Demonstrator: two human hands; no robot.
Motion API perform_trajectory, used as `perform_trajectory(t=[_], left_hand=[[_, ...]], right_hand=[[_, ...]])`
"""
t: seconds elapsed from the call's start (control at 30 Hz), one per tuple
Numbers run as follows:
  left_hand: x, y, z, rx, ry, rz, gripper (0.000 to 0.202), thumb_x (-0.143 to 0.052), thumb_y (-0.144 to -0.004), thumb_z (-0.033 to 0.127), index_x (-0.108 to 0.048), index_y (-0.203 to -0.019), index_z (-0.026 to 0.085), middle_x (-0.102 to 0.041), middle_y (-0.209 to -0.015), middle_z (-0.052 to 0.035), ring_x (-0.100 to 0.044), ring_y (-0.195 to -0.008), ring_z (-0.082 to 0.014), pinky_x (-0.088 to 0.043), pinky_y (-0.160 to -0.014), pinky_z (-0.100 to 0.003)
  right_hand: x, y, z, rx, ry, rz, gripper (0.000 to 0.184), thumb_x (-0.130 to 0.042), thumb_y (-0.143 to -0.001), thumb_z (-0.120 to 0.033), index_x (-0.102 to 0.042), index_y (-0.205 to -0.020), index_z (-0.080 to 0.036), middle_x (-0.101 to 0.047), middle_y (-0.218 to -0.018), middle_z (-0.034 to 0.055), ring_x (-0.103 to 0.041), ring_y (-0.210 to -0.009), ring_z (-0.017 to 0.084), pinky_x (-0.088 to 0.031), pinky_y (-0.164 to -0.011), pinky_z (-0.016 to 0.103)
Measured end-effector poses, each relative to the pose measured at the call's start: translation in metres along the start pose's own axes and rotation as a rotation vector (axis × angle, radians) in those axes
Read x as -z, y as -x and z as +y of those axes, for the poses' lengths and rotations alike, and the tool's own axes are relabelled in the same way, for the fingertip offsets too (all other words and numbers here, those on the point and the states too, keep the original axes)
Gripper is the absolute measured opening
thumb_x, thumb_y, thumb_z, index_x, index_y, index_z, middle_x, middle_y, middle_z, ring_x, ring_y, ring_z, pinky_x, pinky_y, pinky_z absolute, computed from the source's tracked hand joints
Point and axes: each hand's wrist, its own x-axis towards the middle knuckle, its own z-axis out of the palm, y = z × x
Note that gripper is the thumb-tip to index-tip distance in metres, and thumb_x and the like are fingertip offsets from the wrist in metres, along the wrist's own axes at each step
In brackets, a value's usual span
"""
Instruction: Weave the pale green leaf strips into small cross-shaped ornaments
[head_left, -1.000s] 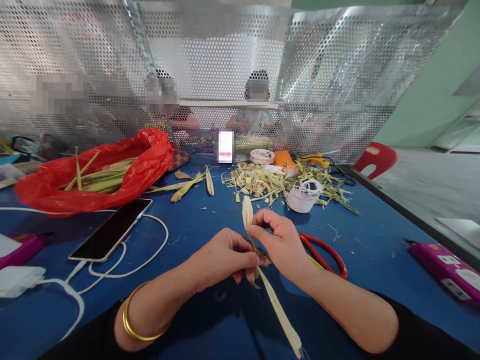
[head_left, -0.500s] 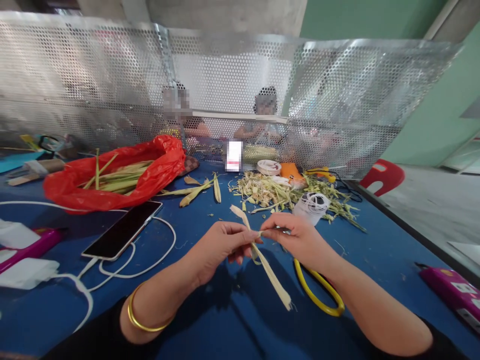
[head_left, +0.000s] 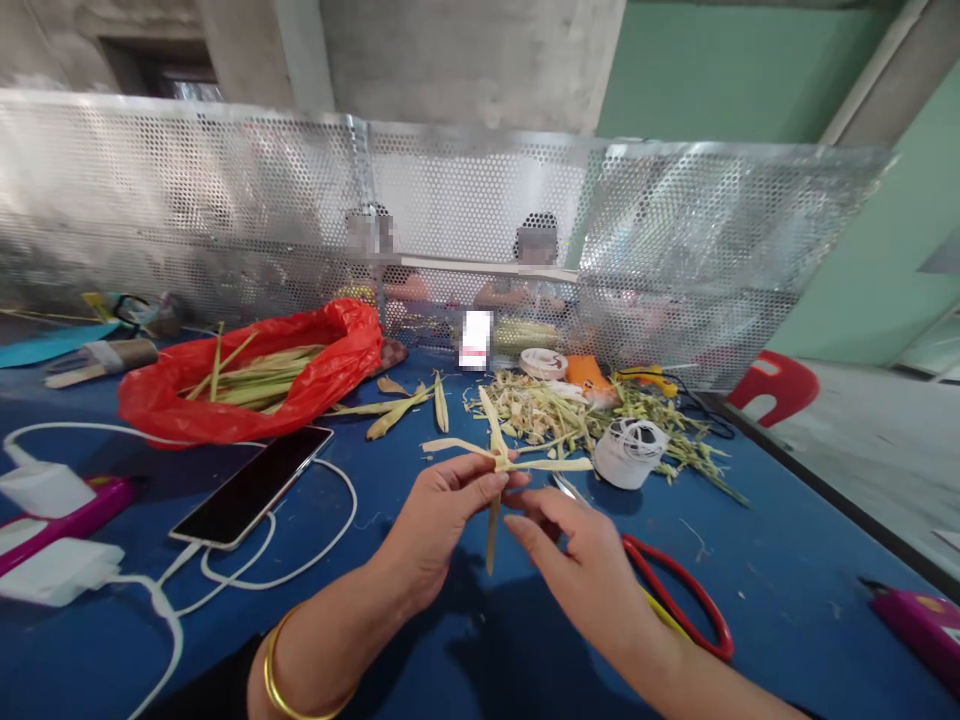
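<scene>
Pale husk-like leaf strips (head_left: 555,465) cross at a small folded knot, their ends sticking out like a four-armed star. My left hand (head_left: 442,510) pinches them just below the knot between thumb and fingers. Close by on the right, my right hand (head_left: 574,550) has its thumb and fingers curved but apart, with nothing visibly held; its fingertips are near the knot, and whether one touches cannot be made out. Under that hand lie scissors with red and yellow handles (head_left: 709,610), partly hidden by the wrist.
A red plastic bag (head_left: 247,425) of long leaves stands left, behind a charging phone (head_left: 251,488) and white cables. Loose husk pieces (head_left: 397,412), a pile of scraps (head_left: 536,410) and a white spool (head_left: 630,455) lie ahead. A perforated metal screen (head_left: 480,190) closes the table's back; people sit beyond.
The strips have turned from one long diagonal piece into a spread cross in my left hand. My right hand has let go and drawn down, its fingers parting. The view has tilted up slightly.
</scene>
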Motion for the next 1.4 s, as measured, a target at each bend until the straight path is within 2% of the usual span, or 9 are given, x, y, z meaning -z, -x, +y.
perform_trajectory(t=[0.1, 0.2, 0.53, 0.63, 0.73, 0.8, 1.03, 1.2, 1.4], left_hand=[[-0.002, 0.001, -0.004, 0.028, 0.009, -0.015, 0.021, -0.074, -0.070, 0.028, -0.072, -0.086, 0.015, -0.073, -0.086, -0.0066, -0.064, -0.078, -0.0170, -0.048, -0.071, -0.026], [-0.003, 0.001, -0.009, 0.044, 0.012, -0.047, 0.022, -0.072, -0.071, 0.029, -0.072, -0.088, 0.015, -0.073, -0.085, -0.0073, -0.063, -0.072, -0.0167, -0.048, -0.065, -0.026], [-0.002, 0.001, -0.005, 0.069, 0.075, 0.026, 0.024, -0.078, -0.064, 0.025, -0.074, -0.085, 0.014, -0.073, -0.078, -0.0057, -0.064, -0.081, -0.0162, -0.047, -0.080, -0.025], [0.000, 0.000, -0.003, 0.041, 0.053, 0.024, 0.024, -0.076, -0.066, 0.026, -0.073, -0.086, 0.014, -0.072, -0.077, -0.0047, -0.063, -0.077, -0.0147, -0.047, -0.078, -0.025], [0.003, 0.000, -0.001, 0.024, 0.008, 0.014, 0.024, -0.072, -0.070, 0.024, -0.072, -0.091, 0.014, -0.071, -0.074, -0.0037, -0.063, -0.071, -0.0132, -0.047, -0.076, -0.025], [0.003, 0.000, 0.001, 0.043, -0.021, 0.003, 0.023, -0.069, -0.071, 0.022, -0.072, -0.092, 0.014, -0.070, -0.071, -0.0031, -0.062, -0.065, -0.0125, -0.048, -0.072, -0.025], [0.002, -0.001, -0.003, 0.012, -0.116, -0.010, 0.021, -0.070, -0.071, 0.030, -0.070, -0.086, 0.014, -0.059, -0.065, 0.0016, -0.049, -0.055, -0.0073, -0.040, -0.053, -0.019], [0.002, 0.000, -0.007, 0.005, -0.144, -0.025, 0.024, -0.071, -0.071, 0.035, -0.068, -0.082, 0.014, -0.057, -0.066, 0.0013, -0.046, -0.054, -0.0070, -0.037, -0.051, -0.019], [0.000, -0.001, -0.005, -0.011, -0.273, 0.022, 0.022, -0.071, -0.069, 0.033, -0.069, -0.081, 0.015, -0.059, -0.066, 0.0007, -0.050, -0.058, -0.0099, -0.038, -0.051, -0.020]], right_hand=[[-0.014, -0.005, 0.005, -0.225, -0.297, -0.104, 0.024, -0.057, -0.082, -0.039, -0.064, -0.073, -0.018, -0.054, -0.058, -0.0009, -0.051, -0.053, 0.013, -0.044, -0.051, 0.025], [-0.018, -0.005, 0.007, -0.266, -0.431, -0.092, 0.026, -0.057, -0.081, -0.039, -0.060, -0.067, -0.017, -0.050, -0.055, -0.0022, -0.048, -0.053, 0.012, -0.044, -0.053, 0.025], [-0.012, 0.002, -0.001, -0.132, -0.207, -0.178, 0.025, -0.048, -0.085, -0.025, -0.052, -0.061, -0.018, -0.049, -0.060, -0.0022, -0.046, -0.058, 0.012, -0.037, -0.054, 0.023], [-0.004, 0.004, 0.003, 0.112, 0.056, -0.043, 0.020, -0.048, -0.089, -0.026, -0.060, -0.074, -0.019, -0.058, -0.070, 0.0011, -0.053, -0.064, 0.014, -0.041, -0.060, 0.026], [0.010, 0.000, 0.008, 0.418, 0.390, 0.282, 0.016, -0.055, -0.087, -0.023, -0.063, -0.101, -0.021, -0.064, -0.092, 0.0068, -0.059, -0.084, 0.020, -0.043, -0.077, 0.033], [0.017, -0.006, 0.011, 0.465, 0.540, 0.378, 0.023, -0.057, -0.086, -0.023, -0.061, -0.109, -0.021, -0.064, -0.103, 0.0099, -0.058, -0.096, 0.025, -0.041, -0.085, 0.039], [0.009, -0.012, 0.014, 0.364, 0.433, 0.138, 0.012, -0.052, -0.090, -0.018, -0.058, -0.081, -0.023, -0.066, -0.074, -0.0020, -0.061, -0.072, 0.015, -0.030, -0.098, 0.042], [0.000, -0.008, 0.014, 0.307, 0.360, 0.098, 0.014, -0.051, -0.089, -0.015, -0.055, -0.077, -0.022, -0.063, -0.073, -0.0029, -0.059, -0.071, 0.014, -0.032, -0.096, 0.039], [-0.002, -0.005, 0.012, 0.380, 0.390, 0.114, 0.017, -0.045, -0.089, -0.012, -0.053, -0.077, -0.020, -0.059, -0.069, -0.0013, -0.056, -0.064, 0.014, -0.036, -0.090, 0.038]])
